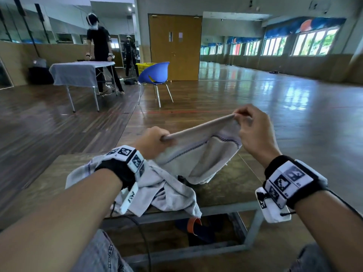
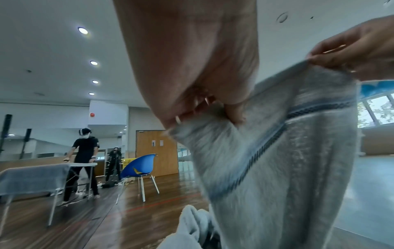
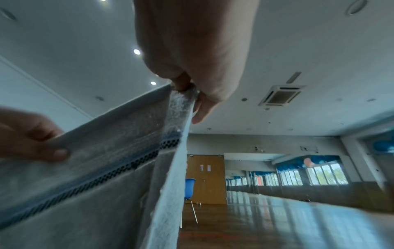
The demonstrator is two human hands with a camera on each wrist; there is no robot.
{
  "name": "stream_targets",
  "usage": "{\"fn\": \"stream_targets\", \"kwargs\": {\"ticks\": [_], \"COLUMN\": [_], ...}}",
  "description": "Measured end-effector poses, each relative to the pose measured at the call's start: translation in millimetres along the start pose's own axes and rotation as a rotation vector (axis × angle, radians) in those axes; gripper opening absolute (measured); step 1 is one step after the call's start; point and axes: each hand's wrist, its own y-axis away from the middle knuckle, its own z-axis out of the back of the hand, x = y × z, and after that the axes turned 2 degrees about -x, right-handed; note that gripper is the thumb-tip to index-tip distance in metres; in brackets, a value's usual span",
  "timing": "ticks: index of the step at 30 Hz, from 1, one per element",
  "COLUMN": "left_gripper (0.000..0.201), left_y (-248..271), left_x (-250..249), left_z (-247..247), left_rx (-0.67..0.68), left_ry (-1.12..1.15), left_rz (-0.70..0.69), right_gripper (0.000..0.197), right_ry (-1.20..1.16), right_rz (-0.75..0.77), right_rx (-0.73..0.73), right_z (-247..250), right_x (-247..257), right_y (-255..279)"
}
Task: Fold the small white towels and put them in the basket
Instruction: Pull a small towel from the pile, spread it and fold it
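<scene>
A: Holding one towel point(image 1: 198, 154) up by its top edge, stretched taut btw both hands, above the table point(image 1: 225, 191).

B: Hand poses?

A: Left hand point(image 1: 152, 143) is a loose fist, knuckles up, fingers curled round the towel's left corner. Right hand point(image 1: 253, 130) sits higher and further out, thumb and fingertips pinching the right corner. So the edge slopes up from left to right. Both wrists wear black straps w/ marker blocks.

B: Rest of the towel?

A: Hangs below the hands, sagging in the middle, dark stitched stripe across it. Lower part droops toward the table; can't tell if it touches.

B: Count?

A: Two hands, one towel held. A crumpled pile of more towels point(image 1: 157, 187) lies on the table, under the left wrist, just beside the hanging one. Can't count the pile.

B: Further out?

A: Beyond the table: one blue chair point(image 1: 155, 75), a yellow basket point(image 1: 144, 68) behind it, a wooden double door point(image 1: 175, 46), a cloth-covered table point(image 1: 78, 72) w/ a person point(image 1: 100, 46) standing at it.
</scene>
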Motion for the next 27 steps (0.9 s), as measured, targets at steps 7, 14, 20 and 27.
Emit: {"fn": "stream_targets", "kwargs": {"ticks": [7,14,20,27], "left_gripper": [0.028,0.035,0.028,0.05], "left_y": [6.6,30.2,42.0,11.3], "left_x": [1.7,13.6,28.2,27.4], "left_z": [7.8,-29.5,-77.5,-121.6], "left_rx": [-0.243,0.698,0.832,0.604], "left_ry": [0.225,-0.231,-0.04,-0.049], "left_rz": [0.171,0.36,0.471,0.48], "right_gripper": [0.015,0.013,0.024,0.016], "right_ry": [-0.072,0.449,0.363,0.133], "right_rz": [-0.182,-0.216,-0.357,-0.469], "right_rx": [0.391,1.139,0.928,0.71], "right_z": [16.6,9.9,-11.6,-51.6], "right_x": [-42.2,-86.4,-111.9,-137.0], "right_y": [28.0,64.9,92.5,102.6]}}
